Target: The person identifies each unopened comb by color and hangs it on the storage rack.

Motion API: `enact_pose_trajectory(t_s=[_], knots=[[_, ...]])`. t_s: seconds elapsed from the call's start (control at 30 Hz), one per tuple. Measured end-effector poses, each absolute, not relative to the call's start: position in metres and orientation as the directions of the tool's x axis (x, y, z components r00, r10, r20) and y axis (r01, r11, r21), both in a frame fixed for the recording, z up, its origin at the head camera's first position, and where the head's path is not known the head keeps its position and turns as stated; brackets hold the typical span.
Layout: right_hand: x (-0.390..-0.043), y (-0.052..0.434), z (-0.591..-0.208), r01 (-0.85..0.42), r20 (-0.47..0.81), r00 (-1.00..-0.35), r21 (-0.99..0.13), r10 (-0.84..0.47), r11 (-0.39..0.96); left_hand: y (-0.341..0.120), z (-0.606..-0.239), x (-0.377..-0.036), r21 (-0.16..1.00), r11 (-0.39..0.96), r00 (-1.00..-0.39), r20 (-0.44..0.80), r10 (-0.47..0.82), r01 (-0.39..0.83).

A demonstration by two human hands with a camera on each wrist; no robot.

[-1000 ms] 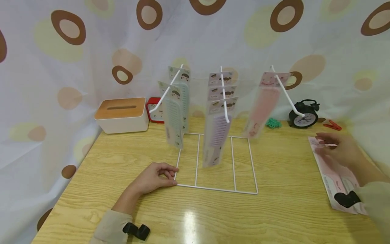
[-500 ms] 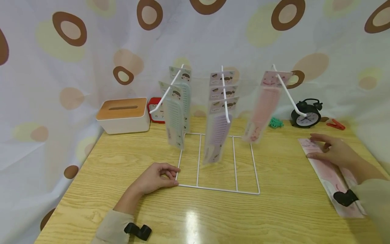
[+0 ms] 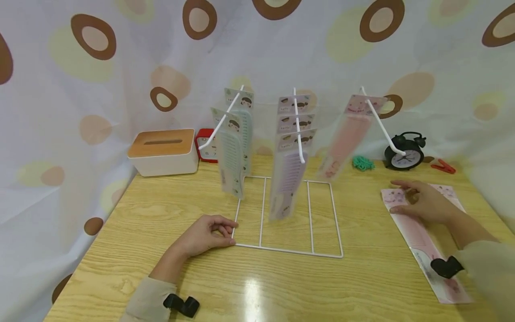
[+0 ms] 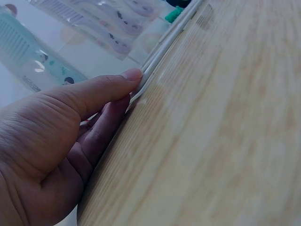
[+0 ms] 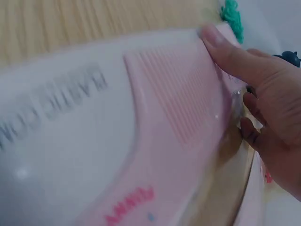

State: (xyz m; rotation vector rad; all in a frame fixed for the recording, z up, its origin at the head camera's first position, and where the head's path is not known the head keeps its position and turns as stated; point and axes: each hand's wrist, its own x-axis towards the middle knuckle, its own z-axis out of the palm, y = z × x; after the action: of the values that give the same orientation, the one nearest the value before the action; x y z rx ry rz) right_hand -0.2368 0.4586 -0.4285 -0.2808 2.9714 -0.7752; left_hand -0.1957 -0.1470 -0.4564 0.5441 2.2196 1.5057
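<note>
My left hand pinches the front left corner of a white wire rack; thumb and fingers close on the wire in the left wrist view. At the right, my right hand grips a packaged pink comb near its printed top end. The right wrist view shows the thumb on that pack. Another pink pack lies behind the hand, partly hidden. From the rack's prongs hang two green comb packs, several purple comb packs and a pink comb pack.
Along the back stand a tissue box, a red clock partly behind the green packs, and a black alarm clock. A green cord bundle and a red clip lie near it. A patterned curtain backs the table.
My right hand has taken hold of a pink comb pack and drawn it left, apart from the other pink pack. My left hand stays on the rack corner. The hanging pink pack swings.
</note>
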Motion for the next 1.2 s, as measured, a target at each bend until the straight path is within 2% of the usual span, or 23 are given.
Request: enact_pose_trajectory(t_s=[0.07, 0.17, 0.3, 0.37, 0.47, 0.53, 0.63, 0.7, 0.8, 0.9, 1.0, 1.2], knots=[[-0.234, 0.456, -0.430, -0.126, 0.029, -0.991, -0.521, -0.130, 0.844, -0.147, -0.456, -0.196, 0.934, 0.344, -0.845, -0.108, 0.524, 0.093], [-0.227, 0.452, -0.430, -0.034, 0.034, -0.999, -0.626, -0.016, 0.779, -0.147, -0.455, -0.195, 0.934, 0.346, -0.846, -0.110, 0.522, 0.092], [-0.216, 0.448, -0.425, 0.076, -0.021, -0.995, -0.797, 0.098, 0.599, -0.147, -0.454, -0.195, 0.932, 0.350, -0.844, -0.113, 0.524, 0.092], [-0.210, 0.446, -0.422, 0.105, -0.040, -0.990, -0.846, 0.134, 0.523, -0.147, -0.454, -0.194, 0.932, 0.350, -0.845, -0.113, 0.523, 0.092], [-0.201, 0.439, -0.411, 0.094, -0.032, -0.987, -0.910, 0.157, 0.405, -0.147, -0.454, -0.194, 0.933, 0.348, -0.843, -0.113, 0.526, 0.093], [-0.193, 0.431, -0.400, 0.068, -0.019, -0.985, -0.958, 0.173, 0.280, -0.147, -0.454, -0.195, 0.934, 0.345, -0.842, -0.114, 0.528, 0.090], [-0.180, 0.412, -0.380, -0.043, 0.058, -0.980, -0.996, 0.190, 0.082, -0.146, -0.454, -0.195, 0.934, 0.346, -0.842, -0.117, 0.527, 0.087], [-0.172, 0.397, -0.365, -0.155, 0.143, -0.969, -0.987, 0.200, -0.043, -0.147, -0.455, -0.195, 0.934, 0.347, -0.843, -0.119, 0.525, 0.085], [-0.160, 0.376, -0.345, -0.332, 0.303, -0.935, -0.932, 0.186, -0.148, -0.147, -0.455, -0.195, 0.935, 0.346, -0.843, -0.122, 0.524, 0.080], [-0.152, 0.362, -0.328, -0.466, 0.462, -0.882, -0.829, 0.092, -0.309, -0.147, -0.455, -0.194, 0.936, 0.344, -0.844, -0.124, 0.522, 0.076], [-0.146, 0.352, -0.311, -0.515, 0.577, -0.816, -0.742, -0.018, -0.428, -0.147, -0.454, -0.194, 0.936, 0.344, -0.845, -0.124, 0.520, 0.074], [-0.139, 0.324, -0.276, -0.495, 0.722, -0.671, -0.606, -0.169, -0.623, -0.146, -0.452, -0.194, 0.936, 0.343, -0.845, -0.117, 0.521, 0.082]])
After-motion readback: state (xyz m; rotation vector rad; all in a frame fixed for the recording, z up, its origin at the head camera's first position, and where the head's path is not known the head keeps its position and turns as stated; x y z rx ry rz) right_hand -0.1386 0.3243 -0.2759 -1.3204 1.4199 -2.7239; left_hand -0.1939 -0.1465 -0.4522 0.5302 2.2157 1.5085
